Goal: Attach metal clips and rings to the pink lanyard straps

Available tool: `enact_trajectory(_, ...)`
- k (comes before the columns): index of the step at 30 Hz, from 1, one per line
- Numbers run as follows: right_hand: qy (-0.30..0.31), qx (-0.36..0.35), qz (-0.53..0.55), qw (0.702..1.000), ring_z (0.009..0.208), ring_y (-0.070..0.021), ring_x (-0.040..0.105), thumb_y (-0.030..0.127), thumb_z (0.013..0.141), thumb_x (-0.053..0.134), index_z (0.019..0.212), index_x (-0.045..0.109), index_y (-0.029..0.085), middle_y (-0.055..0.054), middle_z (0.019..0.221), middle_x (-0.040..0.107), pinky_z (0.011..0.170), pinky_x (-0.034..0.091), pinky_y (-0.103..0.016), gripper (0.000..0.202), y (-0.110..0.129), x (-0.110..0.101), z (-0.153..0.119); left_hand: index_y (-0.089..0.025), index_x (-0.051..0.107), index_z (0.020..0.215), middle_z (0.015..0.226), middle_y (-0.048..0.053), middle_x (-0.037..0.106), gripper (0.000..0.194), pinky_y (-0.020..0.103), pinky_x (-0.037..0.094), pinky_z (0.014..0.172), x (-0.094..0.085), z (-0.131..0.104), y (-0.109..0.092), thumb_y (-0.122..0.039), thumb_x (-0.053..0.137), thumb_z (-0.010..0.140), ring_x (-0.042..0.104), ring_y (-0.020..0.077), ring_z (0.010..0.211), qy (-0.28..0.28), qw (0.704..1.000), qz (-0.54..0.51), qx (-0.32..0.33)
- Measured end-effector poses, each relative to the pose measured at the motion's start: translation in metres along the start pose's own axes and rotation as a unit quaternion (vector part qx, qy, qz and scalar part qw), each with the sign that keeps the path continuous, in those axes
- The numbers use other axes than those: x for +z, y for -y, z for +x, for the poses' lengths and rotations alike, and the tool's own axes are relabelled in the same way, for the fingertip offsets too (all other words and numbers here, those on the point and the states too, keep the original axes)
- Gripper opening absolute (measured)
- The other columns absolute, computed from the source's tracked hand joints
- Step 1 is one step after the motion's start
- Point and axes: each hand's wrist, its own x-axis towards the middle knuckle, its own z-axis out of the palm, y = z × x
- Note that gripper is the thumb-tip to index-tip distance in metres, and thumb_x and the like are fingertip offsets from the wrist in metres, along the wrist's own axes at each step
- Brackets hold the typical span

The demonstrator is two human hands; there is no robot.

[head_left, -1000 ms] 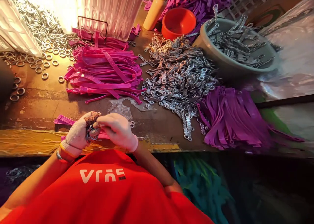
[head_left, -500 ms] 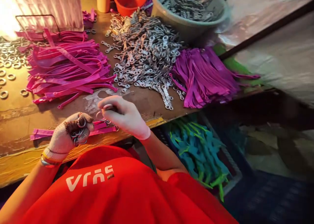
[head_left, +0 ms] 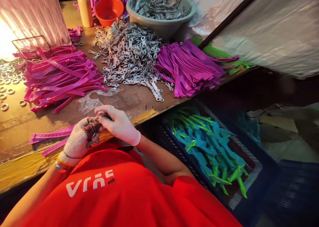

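Note:
My left hand, in a knitted glove with dark, worn fingers, curls around several metal rings. My right hand, in a smooth white glove, is closed in a pinch against the left fingertips. A ring-like metal piece shows partly between its thumb and forefinger; the rest is hidden. Under and beside the left wrist, pink-purple straps lie along the table's front edge. Both hands are over that edge, close to the red shirt.
A heap of metal links spreads between two piles of purple straps. Loose rings lie at left. Behind stand a grey-green basin, an orange bowl and a bottle. Below right, a blue crate holds teal-green pieces.
My right hand has moved in to meet the left fingertips, where a gap stood before. My left hand has shifted right. The view has turned, showing more of the crate.

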Motion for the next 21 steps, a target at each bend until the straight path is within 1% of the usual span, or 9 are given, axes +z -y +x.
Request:
enact_trajectory(2, -0.003, -0.032, -0.044, 0.998, 0.098, -0.0162, 0.064, 0.026, 0.095, 0.051, 0.122, 0.06, 0.021, -0.003, 0.107, 0.068, 0.094, 0.05, -0.029, 0.029, -0.005, 0.003, -0.008, -0.016, 0.058, 0.079, 0.055, -0.005, 0.049, 0.029, 0.015, 0.029, 0.037, 0.002, -0.004, 0.004, -0.04, 0.074, 0.081, 0.04, 0.0051, 0.041, -0.013, 1.0, 0.001, 0.009)
enact_trajectory(5, 0.02, -0.062, -0.114, 0.991, 0.102, -0.0202, 0.062, 0.026, 0.096, 0.048, 0.131, 0.053, 0.017, -0.009, 0.109, 0.065, 0.096, 0.048, -0.035, 0.036, -0.012, 0.003, -0.017, -0.018, 0.055, 0.082, 0.064, -0.004, 0.054, 0.029, 0.016, 0.031, 0.037, 0.001, -0.009, 0.009, -0.041, 0.073, 0.083, 0.04, 0.0048, 0.042, -0.022, 1.0, 0.009, 0.017)
enact_trajectory(10, 0.078, -0.07, -0.164, 0.981, 0.104, -0.0223, 0.061, 0.027, 0.099, 0.046, 0.131, 0.053, 0.019, -0.01, 0.114, 0.065, 0.095, 0.048, -0.037, 0.034, -0.013, 0.001, -0.018, -0.018, 0.053, 0.08, 0.062, -0.004, 0.053, 0.034, 0.017, 0.034, 0.038, 0.0, -0.011, 0.009, -0.048, 0.07, 0.084, 0.042, 0.0056, 0.042, -0.052, 0.998, 0.034, 0.021)
enact_trajectory(12, 0.088, -0.072, -0.174, 0.978, 0.103, -0.0218, 0.062, 0.026, 0.098, 0.045, 0.12, 0.06, 0.02, -0.009, 0.112, 0.068, 0.093, 0.048, -0.035, 0.026, -0.011, 0.004, -0.015, -0.019, 0.052, 0.078, 0.058, -0.004, 0.051, 0.036, 0.016, 0.033, 0.037, 0.0, -0.01, 0.01, -0.048, 0.072, 0.082, 0.04, 0.0056, 0.041, -0.061, 0.998, 0.011, 0.008)
enact_trajectory(14, 0.08, -0.068, -0.199, 0.974, 0.09, -0.0198, 0.063, 0.021, 0.097, 0.044, 0.098, 0.066, 0.021, -0.006, 0.096, 0.07, 0.084, 0.047, -0.031, 0.021, -0.01, 0.01, -0.011, -0.019, 0.05, 0.077, 0.056, -0.006, 0.049, 0.036, 0.016, 0.03, 0.034, -0.002, -0.007, 0.012, -0.046, 0.074, 0.079, 0.037, 0.0051, 0.038, -0.052, 0.998, -0.038, -0.024)
enact_trajectory(16, 0.055, -0.072, -0.262, 0.961, 0.075, -0.0185, 0.06, 0.017, 0.093, 0.045, 0.076, 0.062, 0.021, -0.005, 0.076, 0.067, 0.074, 0.044, -0.03, 0.024, -0.009, 0.018, -0.009, -0.02, 0.048, 0.075, 0.054, -0.007, 0.046, 0.037, 0.015, 0.028, 0.033, -0.006, -0.002, 0.015, -0.043, 0.076, 0.077, 0.035, 0.0045, 0.037, -0.034, 0.992, -0.101, -0.065)
enact_trajectory(17, 0.04, -0.079, -0.299, 0.95, 0.071, -0.0186, 0.059, 0.017, 0.091, 0.046, 0.069, 0.059, 0.021, -0.005, 0.07, 0.064, 0.072, 0.042, -0.03, 0.025, -0.009, 0.021, -0.008, -0.019, 0.048, 0.075, 0.054, -0.007, 0.045, 0.036, 0.015, 0.028, 0.034, -0.009, 0.0, 0.017, -0.041, 0.076, 0.076, 0.035, 0.0045, 0.037, -0.027, 0.987, -0.133, -0.083)
enact_trajectory(19, 0.029, -0.091, -0.336, 0.937, 0.069, -0.0193, 0.057, 0.02, 0.09, 0.048, 0.067, 0.057, 0.02, -0.006, 0.069, 0.063, 0.069, 0.04, -0.031, 0.025, -0.008, 0.026, -0.007, -0.019, 0.048, 0.074, 0.056, -0.007, 0.047, 0.033, 0.014, 0.03, 0.035, -0.016, 0.006, 0.019, -0.036, 0.076, 0.075, 0.037, 0.0043, 0.038, -0.026, 0.976, -0.187, -0.103)
enact_trajectory(21, 0.05, -0.055, -0.284, 0.956, 0.069, -0.0184, 0.058, 0.026, 0.094, 0.049, 0.075, 0.06, 0.02, -0.005, 0.072, 0.065, 0.066, 0.038, -0.029, 0.022, -0.006, 0.029, -0.004, -0.018, 0.051, 0.077, 0.058, -0.006, 0.048, 0.025, 0.014, 0.031, 0.035, -0.023, 0.012, 0.017, -0.029, 0.074, 0.077, 0.039, 0.0045, 0.039, -0.039, 0.97, -0.218, -0.099)
